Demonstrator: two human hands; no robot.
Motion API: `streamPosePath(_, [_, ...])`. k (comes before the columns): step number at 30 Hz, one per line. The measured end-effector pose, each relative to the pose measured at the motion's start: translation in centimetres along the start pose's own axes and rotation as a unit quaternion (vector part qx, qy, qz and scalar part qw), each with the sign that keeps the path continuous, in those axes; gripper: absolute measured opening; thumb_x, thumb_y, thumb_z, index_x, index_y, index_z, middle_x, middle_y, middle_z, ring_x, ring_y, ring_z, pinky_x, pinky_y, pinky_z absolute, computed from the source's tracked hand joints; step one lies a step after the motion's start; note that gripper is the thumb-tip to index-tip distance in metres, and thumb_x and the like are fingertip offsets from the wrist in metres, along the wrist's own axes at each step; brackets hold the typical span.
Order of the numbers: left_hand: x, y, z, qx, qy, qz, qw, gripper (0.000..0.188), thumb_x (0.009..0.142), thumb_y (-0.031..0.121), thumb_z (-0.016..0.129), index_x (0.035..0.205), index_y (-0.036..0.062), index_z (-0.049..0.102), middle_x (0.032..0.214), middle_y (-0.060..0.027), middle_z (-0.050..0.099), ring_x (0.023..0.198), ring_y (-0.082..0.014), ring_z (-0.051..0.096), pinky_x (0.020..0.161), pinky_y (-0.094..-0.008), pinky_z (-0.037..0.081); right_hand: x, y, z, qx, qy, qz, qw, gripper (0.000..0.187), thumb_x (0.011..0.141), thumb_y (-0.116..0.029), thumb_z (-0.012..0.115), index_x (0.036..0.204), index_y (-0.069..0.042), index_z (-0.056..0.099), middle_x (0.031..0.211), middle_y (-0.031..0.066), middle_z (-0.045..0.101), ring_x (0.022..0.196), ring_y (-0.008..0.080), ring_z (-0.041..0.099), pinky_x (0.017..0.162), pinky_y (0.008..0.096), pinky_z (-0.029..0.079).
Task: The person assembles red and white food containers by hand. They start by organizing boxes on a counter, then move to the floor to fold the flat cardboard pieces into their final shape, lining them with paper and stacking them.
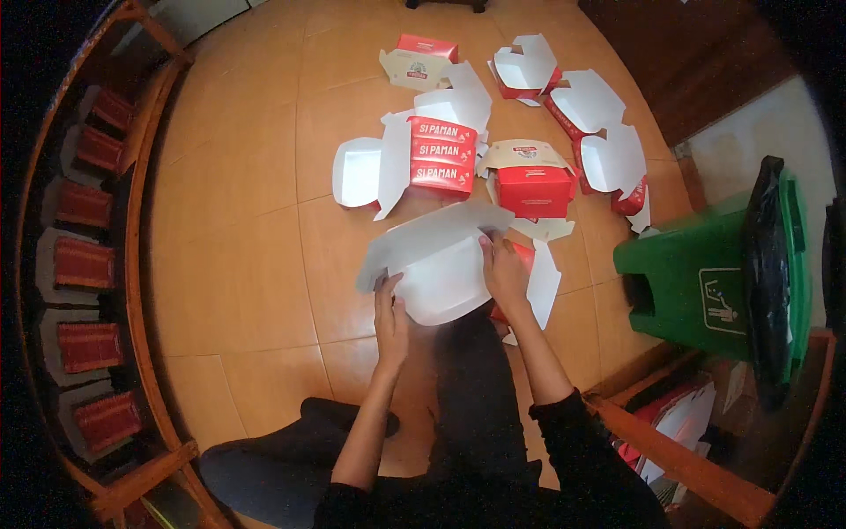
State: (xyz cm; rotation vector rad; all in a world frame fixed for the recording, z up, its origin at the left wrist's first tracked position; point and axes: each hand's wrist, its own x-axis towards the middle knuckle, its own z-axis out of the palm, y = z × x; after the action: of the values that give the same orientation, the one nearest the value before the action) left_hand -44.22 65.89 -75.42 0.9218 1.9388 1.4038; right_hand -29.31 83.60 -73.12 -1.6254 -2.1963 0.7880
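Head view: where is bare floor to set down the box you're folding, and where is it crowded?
Bare tiles lie left of the left hand, between the white box in both hands and the wooden bench. The right hand side is tight against the green bin. Ahead, the red-and-white cartons crowd the floor.

A white, unprinted cardboard box blank (445,269) sits at centre. At twelve o'clock, a stack of red boxes (441,154) with white lettering; at one o'clock, a red box (534,189) with a cream lid. Further white-lined red boxes (608,159) lie at two o'clock. At three o'clock, a green bin (705,282) with a black liner. The floor (238,256) is orange-brown tile with darker grout lines.
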Motion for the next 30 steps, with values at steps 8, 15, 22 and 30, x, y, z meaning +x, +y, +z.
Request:
streamPosePath(8, [1.3, 1.2, 0.6, 0.074, 0.027, 0.031, 0.996, 0.033, 0.097, 0.011, 0.05, 0.129, 0.004, 0.053, 0.135, -0.0215, 0.05, 0.13, -0.0367, 0.047, 0.105, -0.0407, 0.039, -0.1, 2.7, 1.6, -0.044, -0.027, 0.037, 0.998, 0.039, 0.105, -0.034, 0.036, 0.122, -0.008, 0.06, 0.107, 0.0247, 0.067, 0.1, 0.0437, 0.063, 0.084, 0.0537, 0.048])
streamPosePath(15, [1.3, 1.5, 0.3, 0.111, -0.007, 0.036, 0.993, 0.042, 0.098, 0.014, 0.051, 0.141, 0.0138, 0.052, 0.142, -0.022, 0.047, 0.128, -0.0357, 0.049, 0.098, -0.0399, 0.046, -7.1, 16.5, 2.0, 0.184, 0.04, 0.266, 0.945, 0.046, 0.104, -0.042, 0.034, 0.124, -0.007, 0.056, 0.103, 0.0211, 0.065, 0.087, 0.0362, 0.066, 0.077, 0.0453, 0.053])
streamPosePath(22, [1.3, 0.8, -1.0, 0.057, -0.022, -0.001, 0.998, 0.045, 0.095, 0.008, 0.053, 0.139, 0.0128, 0.054, 0.142, -0.0222, 0.047, 0.128, -0.034, 0.049, 0.088, -0.0348, 0.054, -7.8, 18.7, 7.9, 0.681, -0.156, 0.499, 0.512, 0.042, 0.1, -0.04, 0.052, 0.118, -0.002, 0.058, 0.09, 0.011, 0.065, 0.072, 0.0249, 0.066, 0.06, 0.0297, 0.06])
streamPosePath(30, [1.8, 1.2, -0.9, 0.037, -0.027, 0.047, 0.998, 0.05, 0.088, 0.002, 0.056, 0.137, 0.0108, 0.055, 0.136, -0.0224, 0.052, 0.125, -0.0342, 0.052, 0.088, -0.0357, 0.055, -9.1, 23.2, 7.6, 0.774, 0.009, 0.214, 0.595, 0.025, 0.099, -0.021, 0.057, 0.12, -0.008, 0.06, 0.104, 0.0079, 0.067, 0.086, 0.0207, 0.067, 0.067, 0.0293, 0.058])
